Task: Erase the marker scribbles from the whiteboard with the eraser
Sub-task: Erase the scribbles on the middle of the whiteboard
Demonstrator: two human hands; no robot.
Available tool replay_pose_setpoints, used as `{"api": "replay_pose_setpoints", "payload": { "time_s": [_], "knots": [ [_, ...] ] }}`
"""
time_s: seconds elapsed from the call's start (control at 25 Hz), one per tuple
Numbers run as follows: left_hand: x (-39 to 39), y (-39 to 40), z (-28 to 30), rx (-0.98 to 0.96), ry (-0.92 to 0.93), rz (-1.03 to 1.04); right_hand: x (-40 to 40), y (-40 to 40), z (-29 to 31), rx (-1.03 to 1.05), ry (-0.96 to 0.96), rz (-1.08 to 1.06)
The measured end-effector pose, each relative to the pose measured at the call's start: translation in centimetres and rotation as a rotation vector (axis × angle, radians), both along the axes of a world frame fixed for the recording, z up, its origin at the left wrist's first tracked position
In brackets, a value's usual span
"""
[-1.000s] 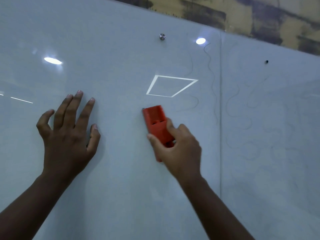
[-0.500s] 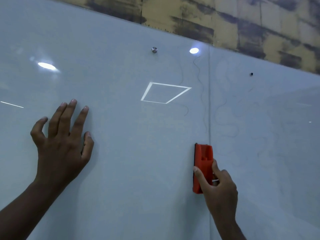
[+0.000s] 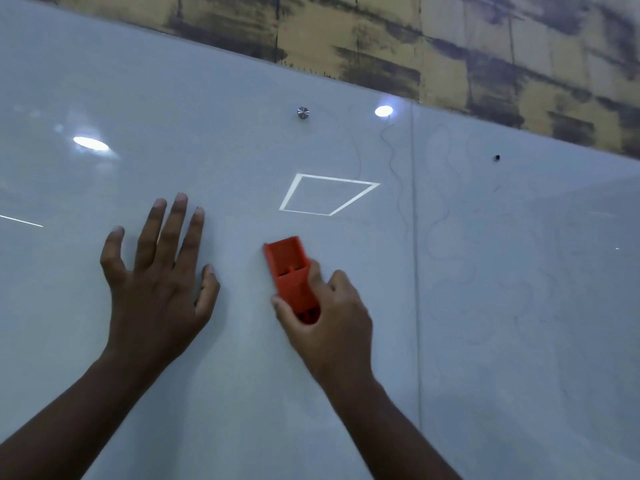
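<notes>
A glossy whiteboard point(image 3: 242, 98) fills most of the view. My right hand point(image 3: 332, 313) grips a red eraser point(image 3: 289, 271) and holds it flat against the board, tilted up to the left, below a bright reflected square. My left hand point(image 3: 159, 271) rests flat on the board to the left, fingers spread. Thin wavy marker scribbles point(image 3: 394, 174) run down beside the panel seam, and fainter ones point(image 3: 446, 216) spread over the right panel.
A vertical seam point(image 3: 414, 237) splits the board into two panels. A metal mounting stud point(image 3: 303, 112) sits near the top edge, a small dark hole point(image 3: 497, 157) on the right panel. Yellow and dark patterned wall point(image 3: 450, 46) shows above the board.
My right hand has swept the eraser from the seam at lower right back up and to the left, under the reflected square. My left hand has stayed flat on the board.
</notes>
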State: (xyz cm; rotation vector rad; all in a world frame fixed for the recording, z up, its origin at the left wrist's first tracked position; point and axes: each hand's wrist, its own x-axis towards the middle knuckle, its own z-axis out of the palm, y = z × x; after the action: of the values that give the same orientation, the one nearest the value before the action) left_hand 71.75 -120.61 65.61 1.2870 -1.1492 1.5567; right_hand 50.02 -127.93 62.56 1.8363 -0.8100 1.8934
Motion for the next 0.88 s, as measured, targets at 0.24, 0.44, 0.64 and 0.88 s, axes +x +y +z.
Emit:
{"api": "replay_pose_setpoints", "payload": {
  "time_s": [0.24,0.44,0.64,0.88],
  "knots": [
    [-0.2,-0.9,4.8,-0.036,0.003,0.022,-3.3,-2.3,3.4,0.003,0.009,-0.065],
    [1.1,-0.7,6.3,-0.068,-0.024,0.036,-10.5,-6.0,3.7,0.174,-0.282,0.002],
    [1.2,-1.0,5.8,-0.084,-0.018,0.022,-11.2,-6.5,-5.3,0.309,-0.408,0.022],
    [0.8,-0.9,5.7,-0.065,-0.002,0.009,-11.2,-5.5,-10.6,0.317,-0.293,0.052]
  ]
}}
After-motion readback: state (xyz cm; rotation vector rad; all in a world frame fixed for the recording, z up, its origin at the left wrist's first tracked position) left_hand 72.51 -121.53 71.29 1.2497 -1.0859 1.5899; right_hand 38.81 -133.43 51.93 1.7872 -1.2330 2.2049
